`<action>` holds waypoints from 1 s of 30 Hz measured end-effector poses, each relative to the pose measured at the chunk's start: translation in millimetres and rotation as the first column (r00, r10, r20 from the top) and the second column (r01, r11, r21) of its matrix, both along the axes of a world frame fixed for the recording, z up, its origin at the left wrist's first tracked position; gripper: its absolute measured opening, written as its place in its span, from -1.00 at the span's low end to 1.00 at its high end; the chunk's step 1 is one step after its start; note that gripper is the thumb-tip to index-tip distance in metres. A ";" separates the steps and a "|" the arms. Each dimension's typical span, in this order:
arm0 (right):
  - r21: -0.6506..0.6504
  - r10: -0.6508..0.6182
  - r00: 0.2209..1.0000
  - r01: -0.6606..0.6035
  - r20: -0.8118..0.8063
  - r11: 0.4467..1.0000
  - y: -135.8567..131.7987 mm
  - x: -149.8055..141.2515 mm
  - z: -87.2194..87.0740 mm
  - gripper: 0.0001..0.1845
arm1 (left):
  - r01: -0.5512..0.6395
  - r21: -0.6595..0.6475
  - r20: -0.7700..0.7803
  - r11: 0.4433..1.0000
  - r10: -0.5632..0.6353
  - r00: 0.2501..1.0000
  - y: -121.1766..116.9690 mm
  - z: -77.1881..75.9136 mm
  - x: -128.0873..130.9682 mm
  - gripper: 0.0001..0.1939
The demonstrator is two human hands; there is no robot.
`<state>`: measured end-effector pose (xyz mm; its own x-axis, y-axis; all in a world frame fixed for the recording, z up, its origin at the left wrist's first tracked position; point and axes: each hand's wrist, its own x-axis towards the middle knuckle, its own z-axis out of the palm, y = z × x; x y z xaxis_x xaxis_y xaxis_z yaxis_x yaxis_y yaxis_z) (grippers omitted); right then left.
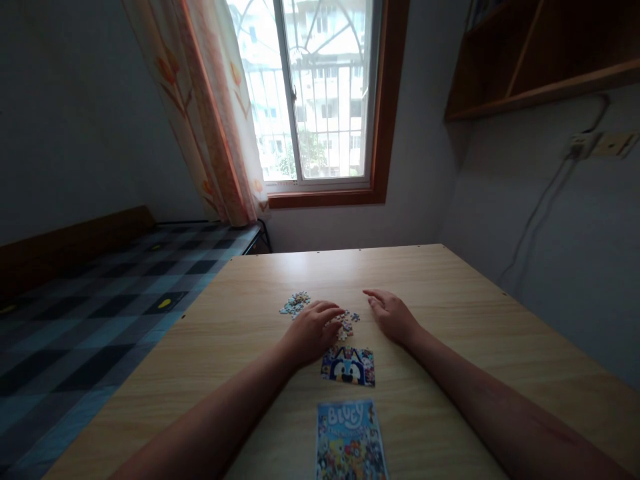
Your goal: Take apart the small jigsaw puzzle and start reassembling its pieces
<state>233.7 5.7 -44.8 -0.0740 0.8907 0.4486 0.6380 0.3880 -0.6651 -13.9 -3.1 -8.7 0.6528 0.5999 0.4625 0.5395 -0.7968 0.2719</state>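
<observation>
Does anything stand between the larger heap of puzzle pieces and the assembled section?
Yes: the left hand lies across the direct line from the larger heap to the assembled section. The right hand is clear of it.

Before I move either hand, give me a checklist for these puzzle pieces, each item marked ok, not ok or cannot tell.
1. Right hand free: ok, fingers extended, no piece visible in it.
2. Left hand away from the small group of pieces: not ok, its fingers reach over them.
3. Left fingertips free of any piece: cannot tell, the grip is too small to make out.
4. Larger pile away from the table's edges: ok, it lies well inside them.
5. Dog-face section clear of the right arm: ok, there is bare table between them.
6. Bluey sheet uncovered by the hands: ok, though the picture cuts off its near end.
</observation>
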 end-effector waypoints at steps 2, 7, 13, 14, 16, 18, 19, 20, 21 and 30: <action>-0.026 -0.043 0.995 0.041 -0.094 0.999 4.3 3.9 -0.5 -0.60 | 0.015 0.013 -0.008 1.000 -0.015 1.000 0.3 -0.2 0.5 -0.70; -0.080 -0.042 0.982 0.028 -0.183 0.996 6.5 5.0 -0.5 -0.61 | 0.058 -0.053 -0.108 0.997 -0.064 0.992 5.9 1.8 3.8 -0.67; -0.064 0.014 0.960 -0.033 -0.279 0.997 6.7 6.8 -2.0 -0.63 | 0.078 -0.145 -0.196 0.986 -0.105 0.975 14.3 6.7 16.5 -0.68; -0.058 0.028 0.958 -0.047 -0.285 0.997 6.4 7.3 -1.9 -0.63 | 0.097 -0.144 -0.212 0.985 -0.127 0.969 14.4 7.7 19.2 -0.69; -0.050 0.049 0.961 -0.065 -0.273 0.997 5.2 7.8 -1.1 -0.64 | 0.128 -0.138 -0.230 0.982 -0.157 0.960 14.4 9.6 23.3 -0.70; -0.044 0.059 0.966 -0.072 -0.251 0.996 3.8 7.6 0.0 -0.66 | 0.132 -0.120 -0.227 0.984 -0.157 0.961 15.7 10.9 24.4 -0.73; -0.040 0.060 0.968 -0.072 -0.244 0.997 3.2 7.3 0.4 -0.66 | 0.123 -0.106 -0.218 0.987 -0.143 0.965 17.2 11.0 23.3 -0.74; -0.037 0.062 0.969 -0.074 -0.241 0.997 2.7 6.9 0.6 -0.67 | 0.109 -0.091 -0.208 0.990 -0.126 0.970 19.2 10.9 21.2 -0.77; -0.038 0.062 0.969 -0.074 -0.240 0.997 2.5 6.5 0.7 -0.67 | 0.093 -0.075 -0.195 0.993 -0.106 0.975 21.6 10.5 17.9 -0.79; -0.018 0.078 0.985 -0.081 -0.155 0.997 -0.7 6.1 1.1 -0.71 | -0.123 0.080 -0.168 0.989 0.135 0.976 37.2 5.0 -15.2 -0.87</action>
<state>239.8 5.0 -43.7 -0.0765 0.8953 0.4389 0.4946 0.4163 -0.7629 -29.1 34.1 -3.7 0.6455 0.6551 0.3926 0.6731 -0.7309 0.1129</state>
